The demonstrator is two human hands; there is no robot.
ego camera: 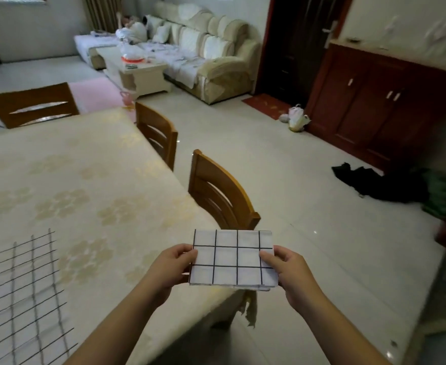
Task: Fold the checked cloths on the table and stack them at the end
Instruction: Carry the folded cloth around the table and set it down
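Observation:
A folded white cloth with black checks [233,258] is held flat over the table's near right corner. My left hand [173,264] pinches its left edge with thumb on top, and my right hand [286,268] pinches its right edge the same way. Another checked cloth [19,293] lies spread out on the table [85,185] at the lower left, partly cut off by the frame edge.
The table carries a cream flowered cover. Wooden chairs [221,196] stand along its right side and one at the far end. To the right is tiled floor with a dark cloth heap [379,183] and a red cabinet. A sofa stands at the back.

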